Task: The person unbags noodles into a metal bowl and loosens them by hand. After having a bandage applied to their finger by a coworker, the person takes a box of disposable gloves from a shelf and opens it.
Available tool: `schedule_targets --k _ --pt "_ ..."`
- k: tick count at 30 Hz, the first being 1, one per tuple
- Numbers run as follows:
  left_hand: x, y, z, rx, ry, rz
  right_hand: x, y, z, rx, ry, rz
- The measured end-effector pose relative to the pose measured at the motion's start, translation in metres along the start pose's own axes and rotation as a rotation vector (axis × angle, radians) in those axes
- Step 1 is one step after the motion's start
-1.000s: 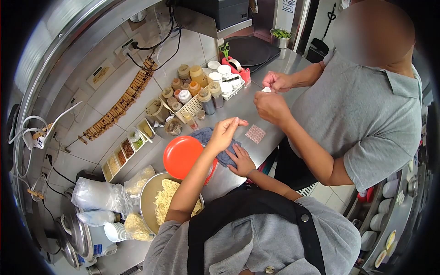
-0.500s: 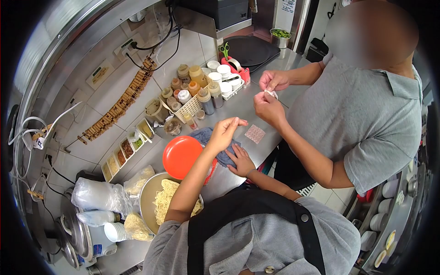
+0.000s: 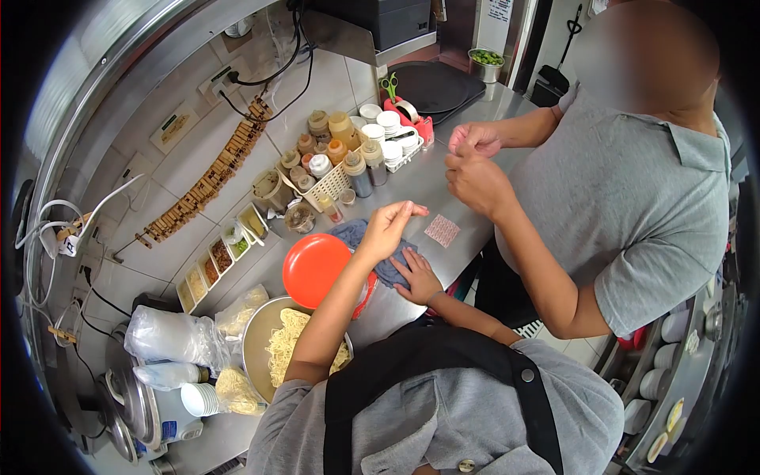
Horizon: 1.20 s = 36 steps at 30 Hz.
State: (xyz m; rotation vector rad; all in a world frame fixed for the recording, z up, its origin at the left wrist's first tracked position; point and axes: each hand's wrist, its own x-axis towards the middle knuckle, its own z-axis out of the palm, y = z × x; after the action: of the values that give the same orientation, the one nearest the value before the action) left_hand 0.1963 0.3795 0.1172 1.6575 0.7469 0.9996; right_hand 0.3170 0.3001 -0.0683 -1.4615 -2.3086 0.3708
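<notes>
My left hand (image 3: 388,231) is raised over the counter, above a crumpled blue-grey cloth (image 3: 348,231). Its thumb presses close to the fingers, and one reddish fingertip points right; nothing shows in its grip. My right hand (image 3: 419,277) lies flat with fingers spread on the edge of the cloth. Just right of the cloth, a small patterned square (image 3: 442,231) rests on the steel. Beside my left forearm sits a red-orange plate (image 3: 315,271). Across the counter corner, another person's hands (image 3: 473,162) are held together at the fingertips; whatever they pinch is hidden.
A metal bowl (image 3: 257,348) of noodles stands under my left forearm. Sauce bottles (image 3: 340,134) fill a basket at the wall, near stacked white cups (image 3: 388,120). Topping trays (image 3: 207,269) line the left wall. A black round tray (image 3: 431,87) lies at the back.
The other person's hands have shifted slightly, and the small white item seen between their fingers no longer shows. My own hands stay in place.
</notes>
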Motion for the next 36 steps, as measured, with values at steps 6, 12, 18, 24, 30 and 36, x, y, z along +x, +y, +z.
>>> schedule_targets --k 6,12,18,24,30,36 --pt "-0.0001 0.0014 0.0015 -0.022 0.000 -0.010 -0.0004 0.0006 0.0001 0.004 0.010 -0.009" --pt "0.0003 0.0032 0.0020 -0.034 -0.005 -0.012 -0.0006 0.0004 0.0001 0.003 0.024 -0.016" --pt "0.0001 0.0056 0.0008 -0.020 -0.005 -0.010 -0.0006 0.0008 0.0014 0.003 0.023 -0.009" --pt "-0.0009 0.0041 -0.0004 -0.024 0.000 -0.012 -0.0006 0.0009 0.0014 0.003 0.020 -0.007" --pt "-0.0015 0.0019 -0.0014 -0.018 0.003 0.001 -0.0005 0.0005 0.0005 0.003 0.017 -0.006" --pt "-0.0018 0.0011 -0.0022 -0.009 0.005 0.009 -0.0006 0.0006 0.0002 0.005 0.013 -0.013"
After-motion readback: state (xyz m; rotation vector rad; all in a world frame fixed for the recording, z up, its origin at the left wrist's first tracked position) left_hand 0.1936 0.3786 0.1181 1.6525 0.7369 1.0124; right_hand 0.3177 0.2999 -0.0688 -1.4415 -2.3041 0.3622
